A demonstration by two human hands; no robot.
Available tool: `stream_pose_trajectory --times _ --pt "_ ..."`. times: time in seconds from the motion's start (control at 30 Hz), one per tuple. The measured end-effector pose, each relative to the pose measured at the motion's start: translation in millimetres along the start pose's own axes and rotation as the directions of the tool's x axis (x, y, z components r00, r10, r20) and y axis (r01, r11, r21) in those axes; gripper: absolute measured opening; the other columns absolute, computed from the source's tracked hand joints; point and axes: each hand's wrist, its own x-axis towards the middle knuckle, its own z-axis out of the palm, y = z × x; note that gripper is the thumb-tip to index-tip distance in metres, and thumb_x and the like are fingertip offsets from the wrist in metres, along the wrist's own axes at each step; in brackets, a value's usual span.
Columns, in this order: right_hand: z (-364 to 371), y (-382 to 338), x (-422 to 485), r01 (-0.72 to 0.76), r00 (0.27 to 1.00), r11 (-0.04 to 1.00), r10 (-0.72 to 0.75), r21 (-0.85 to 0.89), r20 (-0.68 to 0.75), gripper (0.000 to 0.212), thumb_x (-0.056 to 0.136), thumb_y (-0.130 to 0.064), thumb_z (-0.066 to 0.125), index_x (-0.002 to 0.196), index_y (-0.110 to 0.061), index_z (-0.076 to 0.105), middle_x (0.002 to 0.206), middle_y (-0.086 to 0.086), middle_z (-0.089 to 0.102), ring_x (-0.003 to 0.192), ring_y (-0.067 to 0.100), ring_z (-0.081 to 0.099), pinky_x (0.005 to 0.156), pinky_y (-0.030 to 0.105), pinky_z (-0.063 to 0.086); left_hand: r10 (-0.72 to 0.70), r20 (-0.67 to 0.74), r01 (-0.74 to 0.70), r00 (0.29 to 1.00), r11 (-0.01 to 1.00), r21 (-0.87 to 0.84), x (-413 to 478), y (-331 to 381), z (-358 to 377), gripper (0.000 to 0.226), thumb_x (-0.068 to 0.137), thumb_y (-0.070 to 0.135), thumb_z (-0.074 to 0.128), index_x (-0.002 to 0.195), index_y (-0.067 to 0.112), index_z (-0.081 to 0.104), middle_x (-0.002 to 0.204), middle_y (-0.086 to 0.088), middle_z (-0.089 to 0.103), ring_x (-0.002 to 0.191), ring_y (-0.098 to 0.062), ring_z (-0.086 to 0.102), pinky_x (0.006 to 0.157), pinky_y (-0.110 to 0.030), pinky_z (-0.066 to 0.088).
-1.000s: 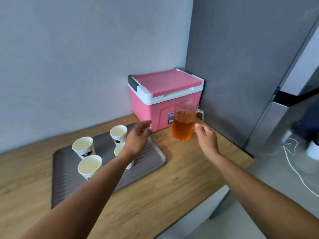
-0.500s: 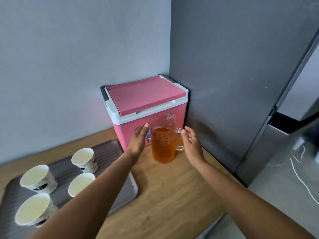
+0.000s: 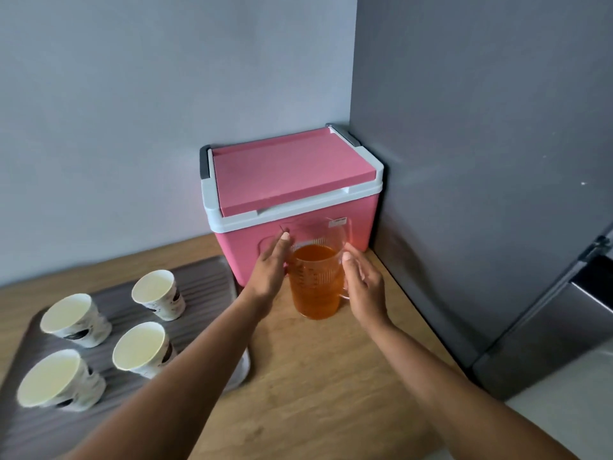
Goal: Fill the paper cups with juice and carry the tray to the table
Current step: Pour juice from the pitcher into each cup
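Note:
A clear plastic jug (image 3: 316,283) about two-thirds full of orange juice stands on the wooden counter in front of a pink cooler. My left hand (image 3: 270,270) is flat against the jug's left side, fingers straight. My right hand (image 3: 363,283) is at the jug's right side by the handle, fingers apart, not closed round it. Several empty white paper cups (image 3: 159,295) stand on a grey ribbed tray (image 3: 205,280) at the left.
The pink cooler (image 3: 288,187) with a white rim sits shut in the corner against the grey wall. A dark grey panel rises to the right of it. A steel appliance (image 3: 547,327) stands past the counter's right edge (image 3: 418,323).
Both hands have closed in from apart to either side of the jug. The view has swung right and nearer, so tray and cups sit further left.

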Motion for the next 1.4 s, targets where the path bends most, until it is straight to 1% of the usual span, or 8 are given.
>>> stream_pose_trajectory --times 0.2,0.33,0.47,0.6,0.77,0.97,1.2,1.4 --pt "3.8 -5.0 5.0 0.019 0.999 0.999 -0.017 0.050 -0.050 0.028 0.099 -0.016 0.053 0.118 -0.002 0.068 0.117 0.004 0.071 0.100 -0.004 0.065 0.085 0.017 0.055 -0.027 -0.044 0.025 0.999 0.999 -0.035 -6.7 2.4 4.7 0.064 0.095 0.062 0.034 0.148 0.025 0.033 0.152 -0.002 0.040 0.137 -0.026 0.039 0.113 -0.052 0.032" --pt "7.6 -6.3 4.8 0.025 0.999 0.999 -0.023 0.034 -0.045 0.035 0.096 -0.028 0.054 0.114 -0.004 0.070 0.117 0.004 0.072 0.101 0.011 0.066 0.074 0.009 0.051 -0.039 -0.054 0.037 0.998 0.998 -0.041 -14.6 1.4 0.7 0.058 0.095 0.063 0.034 0.142 0.031 0.041 0.143 0.008 0.048 0.134 -0.021 0.042 0.112 -0.047 0.034" --pt "14.6 -19.2 -1.3 0.037 0.999 0.998 -0.036 0.040 -0.028 0.037 0.088 -0.036 0.055 0.107 -0.012 0.075 0.098 -0.012 0.073 0.070 -0.003 0.064 0.053 0.015 0.048 -0.060 -0.072 0.053 0.996 0.994 -0.098 -29.5 -2.4 -10.0 0.048 0.096 0.059 0.036 0.137 0.035 0.046 0.133 0.016 0.052 0.130 -0.017 0.044 0.107 -0.038 0.036" --pt "24.0 -36.0 -10.6 0.071 0.997 0.997 -0.071 0.031 -0.008 0.033 0.094 -0.024 0.060 0.062 -0.025 0.067 0.053 -0.011 0.058 0.038 0.005 0.043 0.040 0.021 0.032 -0.081 -0.099 0.062 0.992 0.983 -0.175 -57.1 -4.6 -28.0 0.059 0.098 0.054 0.039 0.149 0.026 0.033 0.142 0.007 0.049 0.128 -0.015 0.047 0.111 -0.039 0.036" --pt "38.9 -61.0 -20.7 0.094 0.995 0.995 -0.095 0.039 0.039 0.038 0.090 -0.019 0.066 0.052 -0.020 0.065 0.073 0.019 0.074 0.072 0.034 0.070 0.052 0.039 0.052 -0.087 -0.054 0.071 0.995 0.965 -0.253 -100.1 -3.7 -54.8 0.030 0.103 0.035 0.033 0.122 0.041 0.055 0.114 0.024 0.067 0.117 -0.003 0.057 0.107 -0.033 0.039" --pt "60.2 -88.4 -35.4 0.065 0.986 0.989 -0.084 0.134 0.143 0.019 0.093 -0.008 0.060 0.084 0.003 0.073 0.046 -0.019 0.063 0.037 -0.008 0.051 0.042 0.006 0.036 0.068 0.008 -0.067 0.998 0.995 -0.074 -144.2 -5.5 -98.5 0.056 0.096 0.008 0.043 0.145 0.034 0.033 0.143 0.011 0.051 0.129 0.000 0.046 0.098 -0.011 0.041" --pt "95.2 -102.4 -58.1 0.071 0.976 0.987 -0.099 0.147 0.195 0.029 0.088 -0.008 0.066 0.062 0.004 0.066 0.067 0.009 0.073 0.034 0.001 0.048 0.037 0.012 0.035 0.370 -0.383 -0.137 0.846 0.846 0.515 -168.0 -46.0 -165.1 0.066 0.078 0.029 0.066 0.138 0.041 0.042 0.149 0.013 0.037 0.139 0.001 0.029 0.112 -0.030 0.034" --pt "111.4 -104.3 -66.2 0.087 0.977 0.992 -0.104 0.096 0.188 0.027 0.088 -0.011 0.067 0.079 0.014 0.070 0.034 -0.012 0.049 0.032 0.002 0.041 0.038 0.013 0.031 0.157 -0.482 0.079 0.862 0.897 0.434 -165.4 -77.2 -189.5 0.108 0.068 0.032 0.085 0.153 0.023 0.018 0.150 -0.002 0.030 0.127 0.002 0.024 0.104 -0.016 0.019"
